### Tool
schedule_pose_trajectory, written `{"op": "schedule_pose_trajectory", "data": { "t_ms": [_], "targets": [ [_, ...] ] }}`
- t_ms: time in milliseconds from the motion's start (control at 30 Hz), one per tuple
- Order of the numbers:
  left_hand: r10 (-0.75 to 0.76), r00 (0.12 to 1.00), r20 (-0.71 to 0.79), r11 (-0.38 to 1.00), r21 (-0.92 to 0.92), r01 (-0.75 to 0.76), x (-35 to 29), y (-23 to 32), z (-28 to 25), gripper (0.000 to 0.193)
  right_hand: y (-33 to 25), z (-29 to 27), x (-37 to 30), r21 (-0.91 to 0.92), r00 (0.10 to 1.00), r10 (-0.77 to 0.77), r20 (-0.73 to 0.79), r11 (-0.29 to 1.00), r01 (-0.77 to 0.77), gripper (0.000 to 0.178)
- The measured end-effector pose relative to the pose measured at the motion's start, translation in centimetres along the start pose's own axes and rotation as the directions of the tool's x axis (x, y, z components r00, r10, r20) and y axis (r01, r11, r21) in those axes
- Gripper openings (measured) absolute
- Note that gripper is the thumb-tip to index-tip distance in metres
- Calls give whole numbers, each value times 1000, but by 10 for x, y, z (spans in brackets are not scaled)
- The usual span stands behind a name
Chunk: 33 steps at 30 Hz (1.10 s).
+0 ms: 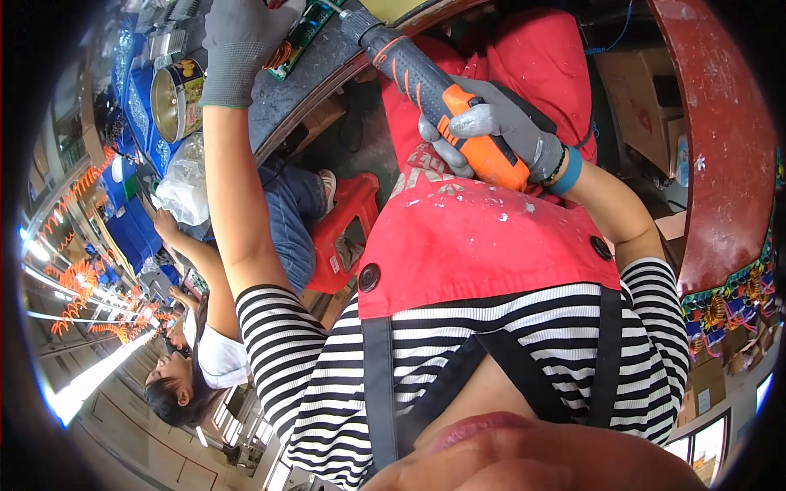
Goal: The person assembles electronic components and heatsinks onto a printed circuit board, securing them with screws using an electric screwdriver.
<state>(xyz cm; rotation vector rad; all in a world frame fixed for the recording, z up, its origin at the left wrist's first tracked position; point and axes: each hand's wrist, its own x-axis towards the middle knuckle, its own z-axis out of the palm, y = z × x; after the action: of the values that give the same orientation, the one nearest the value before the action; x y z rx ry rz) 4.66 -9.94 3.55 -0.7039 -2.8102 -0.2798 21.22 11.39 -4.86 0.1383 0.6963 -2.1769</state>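
Observation:
In my right hand [491, 123], in a grey glove, an orange and black electric screwdriver [438, 98] is gripped round its body. Its bit points up and left, over the edge of a green circuit board [309, 29] with a copper coil. My left hand [246, 37], also gloved in grey, is at the top left beside that board, against its left side. Most of its fingers are cut off by the upper edge of the picture, so their grip is hidden.
A round tin [176, 102] and a clear plastic bag [187, 192] are on the bench at the left. A co-worker [221, 352] sits further left, near a red stool [348, 233]. Cardboard boxes [634, 114] and a worn red board [725, 155] stand at the right.

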Motion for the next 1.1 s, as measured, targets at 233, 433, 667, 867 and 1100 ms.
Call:
{"op": "schedule_pose_trajectory", "data": {
  "t_ms": [233,433,667,867,1100],
  "targets": [
    [-48,999,-6,988,144,48,3,-2,7,47,10,-4,5,162,991,-15,130,987,-6,40],
    [-29,999,-29,998,61,31,2,1,7,46,4,-4,4,-49,999,13,36,999,-11,48],
    [-19,1000,-23,997,70,20,1,-1,8,45,-2,1,6,-531,985,-170,-38,838,125,52],
    [-6,1000,-25,997,82,8,2,-5,9,45,-5,1,5,-698,968,-239,-71,706,123,62],
    [-1,1000,-17,998,62,2,4,-4,9,46,-3,10,4,-896,905,-389,-174,443,18,78]
  ]
}}
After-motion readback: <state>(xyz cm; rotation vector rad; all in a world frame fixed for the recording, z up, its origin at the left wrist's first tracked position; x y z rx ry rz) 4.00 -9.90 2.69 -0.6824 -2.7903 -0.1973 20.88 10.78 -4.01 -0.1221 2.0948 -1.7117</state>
